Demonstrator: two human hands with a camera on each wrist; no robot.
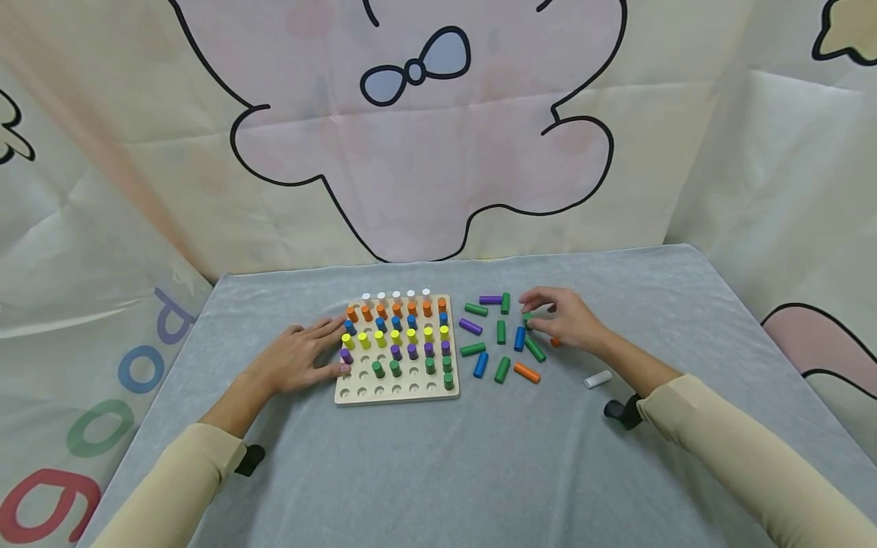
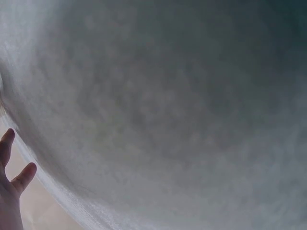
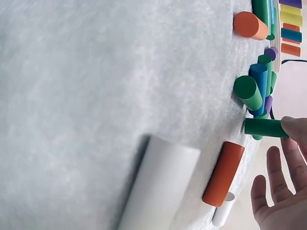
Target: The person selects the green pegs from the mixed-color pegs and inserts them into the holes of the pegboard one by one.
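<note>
A wooden pegboard lies on the table with rows of white, orange, blue, yellow, purple and green pegs standing in its holes; the front row of holes is bare. My left hand rests at the board's left edge, fingers extended, the thumb by the near purple peg. Only part of this hand shows in the left wrist view. Right of the board, my right hand pinches a green peg between thumb and index finger, close over the cloth. Its other fingers are spread in the right wrist view.
Loose green, blue and purple pegs lie between the board and my right hand, with an orange peg nearest me. A white peg and another orange peg lie near my right wrist. Grey cloth covers the table; printed curtains surround it.
</note>
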